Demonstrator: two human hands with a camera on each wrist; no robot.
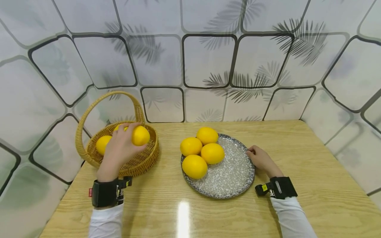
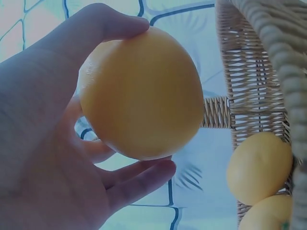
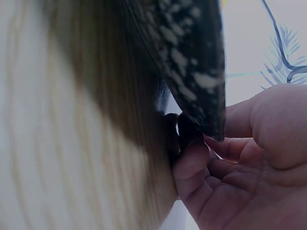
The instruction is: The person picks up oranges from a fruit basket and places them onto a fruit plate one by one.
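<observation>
Head view shows a person's two hands well apart over a wooden table [image 1: 312, 148]. The left hand [image 1: 120, 145] grips a yellow lemon [image 1: 140, 135] over the wicker basket [image 1: 152, 157], thumb and fingers curled about the fruit; the left wrist view shows the thumb on one side and the fingers on the other. Two more lemons [image 2: 259, 167] lie inside the basket, whose arched handle [image 1: 102, 96] stands upright. To the right is the round speckled plate [image 1: 230, 170], with four lemons [image 1: 212, 153] grouped on its left side. The right hand [image 1: 262, 160] pinches the plate's right rim, some fingertips tucked beneath the edge, as the right wrist view shows. Both arms wear white sleeves [image 1: 293, 215] and black wrist straps [image 1: 104, 193]. Behind the table hangs a pale covering [image 1: 208, 59] with dark outlines and leaf prints.
</observation>
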